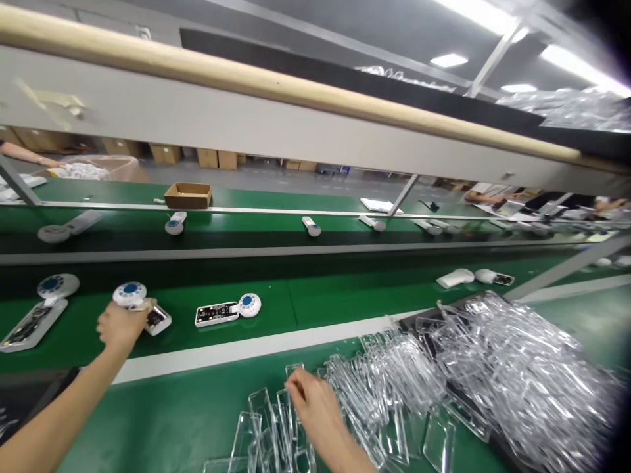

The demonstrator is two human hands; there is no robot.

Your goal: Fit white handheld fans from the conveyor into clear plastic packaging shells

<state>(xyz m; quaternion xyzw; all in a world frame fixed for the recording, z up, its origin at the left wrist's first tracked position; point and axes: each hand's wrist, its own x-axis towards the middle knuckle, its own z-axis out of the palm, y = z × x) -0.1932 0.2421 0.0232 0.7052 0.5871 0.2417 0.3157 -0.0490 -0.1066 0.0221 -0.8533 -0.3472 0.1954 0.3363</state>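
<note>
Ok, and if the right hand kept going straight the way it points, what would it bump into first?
Probably the clear plastic tray at the fingertips of the right hand. It may already be touching, but the depth is hard to tell from this view.

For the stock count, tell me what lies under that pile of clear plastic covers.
A black tray shows at the edge under the clear plastic covers; they hide the rest.

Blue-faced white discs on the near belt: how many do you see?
3: disc at far left, disc at the left hand, disc right of that. White units farther right face away, so may hide more.
</note>
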